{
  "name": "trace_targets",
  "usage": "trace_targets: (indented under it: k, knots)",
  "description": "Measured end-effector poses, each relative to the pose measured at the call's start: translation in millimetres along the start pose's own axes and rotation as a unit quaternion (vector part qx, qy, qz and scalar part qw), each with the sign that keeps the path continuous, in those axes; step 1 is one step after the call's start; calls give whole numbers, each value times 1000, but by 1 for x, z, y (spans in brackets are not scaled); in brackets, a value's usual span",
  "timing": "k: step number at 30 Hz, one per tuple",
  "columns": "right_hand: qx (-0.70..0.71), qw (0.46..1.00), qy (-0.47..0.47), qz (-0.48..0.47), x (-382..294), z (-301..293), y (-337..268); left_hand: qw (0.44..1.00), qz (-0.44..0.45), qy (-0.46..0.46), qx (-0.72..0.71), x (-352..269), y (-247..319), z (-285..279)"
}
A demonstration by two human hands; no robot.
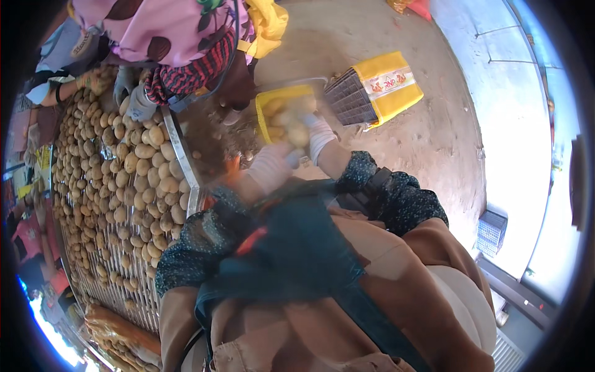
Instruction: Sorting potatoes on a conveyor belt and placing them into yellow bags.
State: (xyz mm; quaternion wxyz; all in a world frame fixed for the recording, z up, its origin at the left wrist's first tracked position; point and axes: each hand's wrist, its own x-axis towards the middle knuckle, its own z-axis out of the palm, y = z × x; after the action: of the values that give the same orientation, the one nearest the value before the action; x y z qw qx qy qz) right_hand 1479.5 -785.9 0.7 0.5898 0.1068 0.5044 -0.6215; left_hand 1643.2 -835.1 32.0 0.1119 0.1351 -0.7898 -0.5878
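My left hand (272, 165) and my right hand (320, 135), both in pale gloves or wraps with greyish fingertips, are blurred by motion. They reach over the near side of a crate with a yellow liner (261, 122). Between my fingers is a blurred pale potato (298, 135), with more blurred potatoes just beyond it; whether I grip them or they are loose is unclear. Other potatoes (275, 111) lie inside the crate. To the left, a metal-edged roller table (139, 302) carries many potatoes (144, 151).
A dark plastic crate with a printed yellow liner (395, 88) stands tilted on the dirt floor (446, 153). A co-worker's gloved hand (141, 106) is among the table's potatoes; more people work along its far side. Behind at right is a blue crate (492, 232) by the wall.
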Motion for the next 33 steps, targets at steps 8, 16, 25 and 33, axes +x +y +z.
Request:
trace_targets:
  k: [8, 16, 25, 33]
  knots:
    - [-66, 993, 32, -98, -27, 39, 5, 936, -239, 6, 256, -5, 49, -12]
    - [-96, 995, 33, -10, -12, 36, 13, 923, -257, 8, 285, -13, 57, -20]
    - [24, 996, -20, 83, 3, 9, 15, 926, -211, 16, 311, -50, 52, -48]
    - [35, 993, 36, 107, 0, 8, 24, 940, -227, 135, 218, -54, 31, -30]
